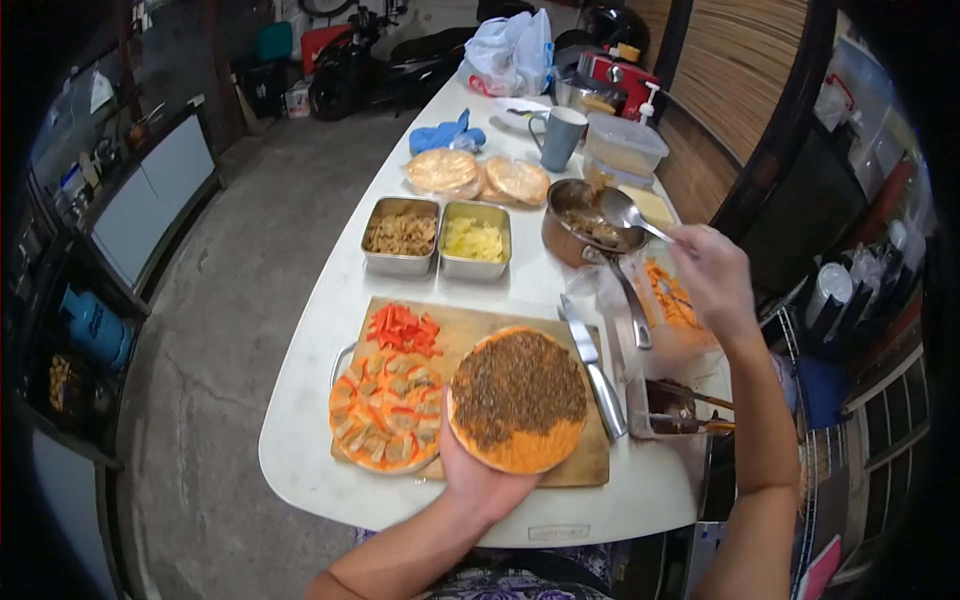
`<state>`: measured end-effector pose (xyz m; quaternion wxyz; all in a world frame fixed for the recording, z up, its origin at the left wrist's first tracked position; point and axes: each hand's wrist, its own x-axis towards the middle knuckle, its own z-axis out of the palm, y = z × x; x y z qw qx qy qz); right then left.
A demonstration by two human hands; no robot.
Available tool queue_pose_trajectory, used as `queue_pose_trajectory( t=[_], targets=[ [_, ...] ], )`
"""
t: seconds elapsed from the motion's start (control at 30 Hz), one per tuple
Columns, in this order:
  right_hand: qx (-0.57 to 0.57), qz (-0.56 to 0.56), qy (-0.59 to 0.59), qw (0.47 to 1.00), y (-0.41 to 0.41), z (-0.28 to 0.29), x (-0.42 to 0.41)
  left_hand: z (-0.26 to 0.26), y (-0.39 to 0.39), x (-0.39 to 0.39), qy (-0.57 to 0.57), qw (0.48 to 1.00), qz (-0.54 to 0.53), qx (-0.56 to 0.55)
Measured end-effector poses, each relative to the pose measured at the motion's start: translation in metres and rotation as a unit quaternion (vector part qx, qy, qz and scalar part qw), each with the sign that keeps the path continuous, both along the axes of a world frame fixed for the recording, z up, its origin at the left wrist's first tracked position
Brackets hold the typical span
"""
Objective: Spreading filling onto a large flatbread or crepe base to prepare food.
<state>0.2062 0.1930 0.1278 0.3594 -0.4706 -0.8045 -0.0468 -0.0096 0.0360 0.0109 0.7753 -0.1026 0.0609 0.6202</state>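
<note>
My left hand [487, 480] holds up a round flat base [517, 401] from below, over the wooden cutting board [592, 472]. Orange spread covers the base, with dark brown minced topping over all but its near part. My right hand [709, 274] grips a metal spoon [626, 210], its bowl over the saucepan [566, 240] of brown mince. Left of the held base, a second round base [386, 412] bears orange spread, red strips and pale brown pieces. Chopped red pieces [403, 328] lie behind it on the board. A knife [592, 360] rests along the board's right edge.
Behind the board stand metal containers of brown shredded filling [400, 262] and yellow filling [475, 266]. Bagged round bases [442, 171], a grey mug [562, 139] and plastic tubs [626, 142] sit farther back. Right of the board are containers of orange shreds [667, 292] and dark sauce [671, 435].
</note>
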Motion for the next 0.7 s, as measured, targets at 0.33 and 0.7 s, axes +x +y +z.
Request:
queue_pose_trajectory(
  t=[0.33,0.7],
  targets=[
    [0.095,0.084,-0.041,0.991,-0.149,-0.030,-0.006,-0.001,-0.003,0.000,-0.025,0.999,0.000,0.031],
    [0.061,0.079,-0.035,0.994,-0.179,-0.046,-0.020,0.000,-0.005,0.000,-0.017,0.999,0.011,0.032]
  ],
)
